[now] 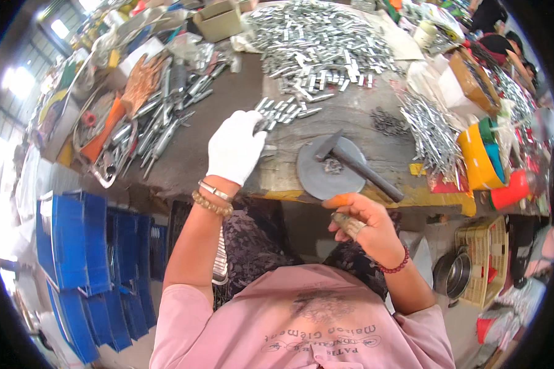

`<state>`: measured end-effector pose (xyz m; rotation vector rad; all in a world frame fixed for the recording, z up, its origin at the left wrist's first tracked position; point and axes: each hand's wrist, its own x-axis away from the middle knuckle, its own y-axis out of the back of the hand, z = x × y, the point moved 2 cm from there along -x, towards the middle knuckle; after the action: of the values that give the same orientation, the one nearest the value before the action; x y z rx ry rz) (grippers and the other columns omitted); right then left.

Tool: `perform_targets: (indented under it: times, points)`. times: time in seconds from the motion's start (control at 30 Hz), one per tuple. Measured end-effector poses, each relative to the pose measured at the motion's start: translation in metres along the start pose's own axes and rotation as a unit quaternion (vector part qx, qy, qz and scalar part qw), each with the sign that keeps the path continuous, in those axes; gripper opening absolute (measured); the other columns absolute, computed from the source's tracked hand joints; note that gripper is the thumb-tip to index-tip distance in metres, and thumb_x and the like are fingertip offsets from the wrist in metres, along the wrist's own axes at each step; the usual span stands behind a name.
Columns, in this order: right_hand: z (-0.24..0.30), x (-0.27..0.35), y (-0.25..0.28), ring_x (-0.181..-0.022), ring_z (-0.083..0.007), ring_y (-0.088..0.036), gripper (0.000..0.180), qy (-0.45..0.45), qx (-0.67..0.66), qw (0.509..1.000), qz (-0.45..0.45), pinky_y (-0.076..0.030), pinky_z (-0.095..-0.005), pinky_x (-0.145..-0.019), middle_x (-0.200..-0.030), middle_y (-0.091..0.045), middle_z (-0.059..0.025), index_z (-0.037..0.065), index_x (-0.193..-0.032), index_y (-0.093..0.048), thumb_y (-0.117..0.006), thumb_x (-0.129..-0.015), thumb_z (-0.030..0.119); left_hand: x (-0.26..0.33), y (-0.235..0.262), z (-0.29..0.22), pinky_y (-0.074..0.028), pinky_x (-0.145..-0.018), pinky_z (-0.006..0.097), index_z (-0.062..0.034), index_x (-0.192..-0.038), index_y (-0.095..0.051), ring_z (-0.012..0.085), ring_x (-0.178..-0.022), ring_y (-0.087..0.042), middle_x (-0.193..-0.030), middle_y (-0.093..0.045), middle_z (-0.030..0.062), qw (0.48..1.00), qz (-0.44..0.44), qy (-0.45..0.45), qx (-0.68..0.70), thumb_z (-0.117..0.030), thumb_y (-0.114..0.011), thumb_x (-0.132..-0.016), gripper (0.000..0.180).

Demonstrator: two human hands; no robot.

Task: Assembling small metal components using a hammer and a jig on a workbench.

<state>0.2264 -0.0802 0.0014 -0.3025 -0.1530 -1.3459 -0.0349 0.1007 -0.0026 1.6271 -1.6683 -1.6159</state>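
Observation:
My left hand [234, 146], in a white glove, is over the bench beside a small cluster of short silver metal parts [283, 111]. Its fingers bend down at the cluster's near-left edge, and whatever lies between them is hidden. My right hand [369, 227] hovers off the bench's front edge, fingers loosely curled and apart, with nothing visible in them. An orange cover sits on one of its fingertips, and a pale wrap circles another digit. Just beyond it, a hammer [360, 165] lies across a round grey plate [311, 178], beside small metal bits [333, 165] on the plate.
A large heap of silver metal parts [320, 43] covers the back of the bench. Metal rods [166, 123] and an orange glove [143, 83] lie left. Thin metal pieces [428, 126] and a yellow container [477, 157] are right. Blue bins [74, 243] stand below left.

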Motion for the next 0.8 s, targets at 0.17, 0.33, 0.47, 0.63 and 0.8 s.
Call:
perform_targets:
  times: [0.17,0.33,0.47,0.63,0.8]
  points:
    - [0.003,0.013,0.007,-0.093,-0.0099,-0.069,0.04,0.024,0.021,0.999,0.011,-0.059,-0.0271,-0.083,-0.104,-0.071,-0.0041,0.002,-0.136,-0.069,-0.057,-0.1,-0.008,-0.022,-0.003,-0.006,-0.058,-0.092,0.048,-0.013,-0.112,-0.073,0.0375,-0.106,-0.071,-0.11,-0.073,0.0137,0.994,0.059,0.034,-0.091,-0.017,-0.066,-0.095,0.019]
    - [0.018,0.027,0.026,-0.088,-0.0179,-0.071,0.035,0.079,0.164,0.983,-0.04,-0.058,-0.0327,-0.082,-0.101,-0.074,-0.0126,0.004,-0.13,-0.071,-0.07,-0.096,-0.002,-0.024,-0.002,-0.004,-0.057,-0.091,0.048,-0.0091,-0.107,-0.071,0.0371,-0.104,-0.071,-0.107,-0.071,0.0148,0.991,0.103,0.052,-0.069,-0.015,-0.071,-0.092,0.016]
    - [0.038,0.036,0.063,-0.094,-0.0279,-0.077,0.033,0.242,0.356,0.877,-0.213,-0.06,-0.0391,-0.081,-0.11,-0.077,-0.0124,0.01,-0.12,-0.075,-0.078,-0.088,0.003,-0.015,-0.002,0.0,-0.057,-0.089,0.046,-0.0081,-0.106,-0.071,0.0348,-0.102,-0.072,-0.106,-0.071,0.0147,0.992,0.099,0.066,-0.035,-0.015,-0.073,-0.092,0.016]
    - [0.046,0.013,0.134,-0.094,-0.0286,-0.073,0.026,0.25,0.604,0.653,-0.382,-0.059,-0.0434,-0.08,-0.097,-0.068,-0.0076,0.015,-0.103,-0.078,-0.076,-0.081,0.001,-0.005,-0.001,0.013,-0.057,-0.084,0.033,-0.0019,-0.114,-0.073,0.0177,-0.087,-0.073,-0.1,-0.076,0.0085,0.982,0.086,0.103,0.132,-0.008,-0.074,-0.095,0.02]
    - [0.043,-0.014,0.152,-0.101,-0.0282,-0.07,0.021,0.238,0.694,0.613,-0.294,-0.06,-0.0436,-0.083,-0.1,-0.064,-0.0066,0.012,-0.099,-0.078,-0.074,-0.081,0.002,0.019,0.03,-0.025,-0.056,-0.079,0.027,0.0023,-0.112,-0.076,0.0075,-0.086,-0.068,-0.104,-0.077,0.004,0.939,0.137,0.136,0.284,-0.005,-0.076,-0.095,0.018]
